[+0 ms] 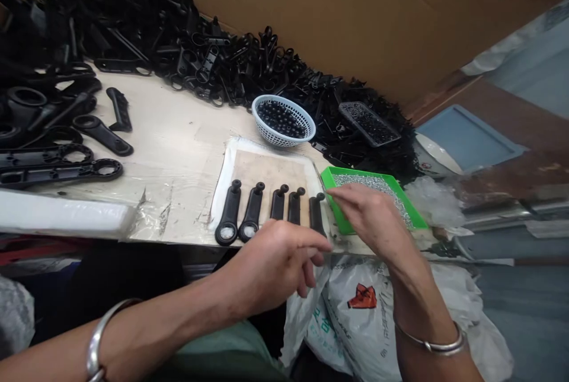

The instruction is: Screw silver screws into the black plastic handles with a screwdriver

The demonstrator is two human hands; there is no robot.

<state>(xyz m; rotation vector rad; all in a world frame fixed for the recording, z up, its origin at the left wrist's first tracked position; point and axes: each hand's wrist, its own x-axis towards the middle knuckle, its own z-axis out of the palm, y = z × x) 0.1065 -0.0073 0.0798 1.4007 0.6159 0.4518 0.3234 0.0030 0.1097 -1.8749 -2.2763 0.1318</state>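
Pinching something tiny in my right hand [371, 216] over the green tray [336, 216]; I could drop it; left hand [271, 263], loosely curled and empty, might nudge the handles [271, 211].

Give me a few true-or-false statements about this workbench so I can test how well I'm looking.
1. Five black handles lie in a row on the tray. True.
2. The right hand is over a blue tray. False: it is at the green tray of small silvery parts.
3. The white basket holds black beads. True.
4. The left hand rests inside the basket. False: it is at the near ends of the handles, by the table edge.
5. Both wrists are bare. False: each wears a metal bangle.
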